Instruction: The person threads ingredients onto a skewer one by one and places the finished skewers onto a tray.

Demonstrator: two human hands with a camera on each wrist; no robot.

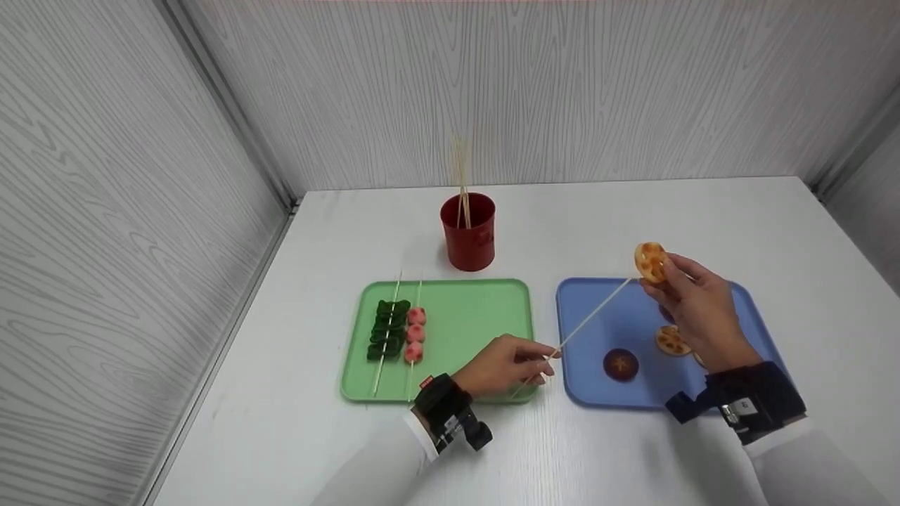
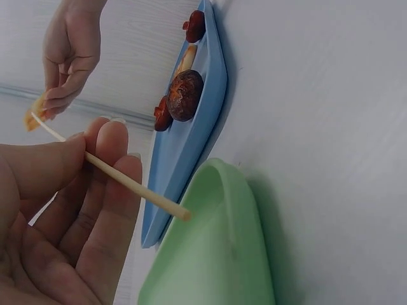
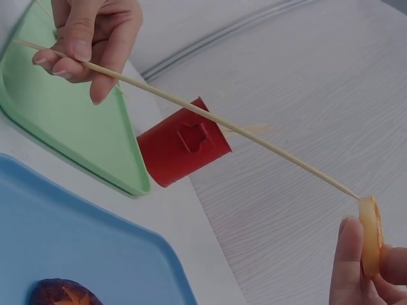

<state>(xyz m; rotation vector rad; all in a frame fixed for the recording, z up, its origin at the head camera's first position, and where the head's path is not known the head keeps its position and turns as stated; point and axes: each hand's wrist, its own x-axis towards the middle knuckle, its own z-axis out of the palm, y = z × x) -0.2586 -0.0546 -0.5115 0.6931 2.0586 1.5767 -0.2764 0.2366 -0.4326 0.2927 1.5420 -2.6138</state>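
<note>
Thumb and fingers of my left hand (image 1: pixel 503 365) pinch a thin bamboo skewer (image 1: pixel 590 316) near its blunt end, over the right edge of the green tray (image 1: pixel 481 309). My right hand (image 1: pixel 703 316) holds up a round lotus root slice (image 1: pixel 650 262) above the blue tray (image 1: pixel 654 395). In the right wrist view, the skewer's pointed tip meets the edge of the lotus root slice (image 3: pixel 369 235). A dark mushroom cap (image 1: pixel 621 365) and another lotus root slice (image 1: pixel 673 340) lie on the blue tray, partly hidden behind my right hand.
On the green tray lie a skewer of folded dark green leaves (image 1: pixel 389 330) and a skewer with pink balls (image 1: pixel 415 334). Behind the trays stands a red cup (image 1: pixel 470 246) with several bamboo skewers (image 1: pixel 461 169). Grey wood-grain panels (image 1: pixel 562 91) enclose the white table (image 1: pixel 281 393).
</note>
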